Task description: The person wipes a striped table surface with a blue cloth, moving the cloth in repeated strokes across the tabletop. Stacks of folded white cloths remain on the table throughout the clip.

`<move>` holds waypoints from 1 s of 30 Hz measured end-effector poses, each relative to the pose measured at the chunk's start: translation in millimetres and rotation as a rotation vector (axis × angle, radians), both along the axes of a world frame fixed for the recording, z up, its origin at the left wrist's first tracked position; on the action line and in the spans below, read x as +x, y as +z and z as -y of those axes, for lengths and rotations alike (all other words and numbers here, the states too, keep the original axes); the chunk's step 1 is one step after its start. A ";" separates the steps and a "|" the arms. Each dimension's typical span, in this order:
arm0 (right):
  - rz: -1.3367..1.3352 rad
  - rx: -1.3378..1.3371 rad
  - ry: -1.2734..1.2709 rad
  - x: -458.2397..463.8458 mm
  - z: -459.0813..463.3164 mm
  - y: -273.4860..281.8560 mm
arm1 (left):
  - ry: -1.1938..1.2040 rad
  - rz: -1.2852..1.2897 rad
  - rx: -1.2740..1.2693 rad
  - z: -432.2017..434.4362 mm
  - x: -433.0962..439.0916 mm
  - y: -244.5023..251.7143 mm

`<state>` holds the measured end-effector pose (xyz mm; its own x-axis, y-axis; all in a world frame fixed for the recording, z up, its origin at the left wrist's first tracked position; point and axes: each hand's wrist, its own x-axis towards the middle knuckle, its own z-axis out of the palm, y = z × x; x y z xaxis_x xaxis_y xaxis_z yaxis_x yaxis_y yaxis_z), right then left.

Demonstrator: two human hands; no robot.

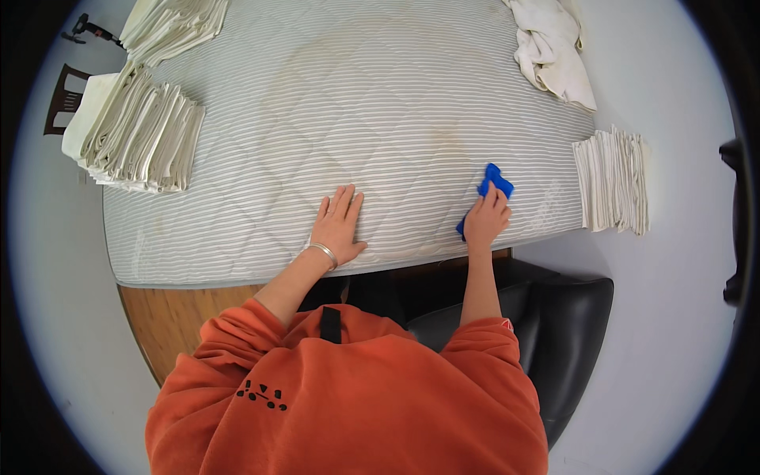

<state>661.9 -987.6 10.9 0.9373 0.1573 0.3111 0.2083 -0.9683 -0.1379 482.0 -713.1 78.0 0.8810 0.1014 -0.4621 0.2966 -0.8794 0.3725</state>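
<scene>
A striped, quilted mattress with faint yellowish stains lies before me. My left hand, a silver bangle at its wrist, rests palm down on the mattress near its front edge. No object is in that hand, and its fingers are slightly spread. To the right, my right hand grips a blue cloth against the striped cover. Part of the cloth sticks out beyond the fingertips and a corner shows beside the palm; the rest is hidden under the hand.
Folded white fabric stacks stand at the left, far left and right edge of the mattress. Crumpled white fabric lies at the far right. A black leather chair is beside me, and a dark wooden chair stands beyond the left side.
</scene>
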 end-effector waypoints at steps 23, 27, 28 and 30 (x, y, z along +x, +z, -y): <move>-0.113 0.041 0.568 -103.6 -123.8 12.1 | 0.069 0.069 0.033 -26.9 -55.6 -5.4; -0.092 0.005 0.247 -80.2 -77.9 8.8 | 0.058 0.059 0.029 -29.2 -60.0 -5.4; -0.019 0.014 0.157 -80.9 -72.7 7.0 | 0.057 0.069 0.027 -30.2 -62.8 -4.9; 0.012 0.021 0.060 -90.9 -74.3 0.9 | 0.058 0.082 0.023 -33.2 -69.4 -4.2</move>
<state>571.0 -913.3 11.8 0.9225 0.2070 0.3257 0.2680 -0.9509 -0.1548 412.6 -679.9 73.7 0.9082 0.1633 -0.3854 0.3168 -0.8699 0.3779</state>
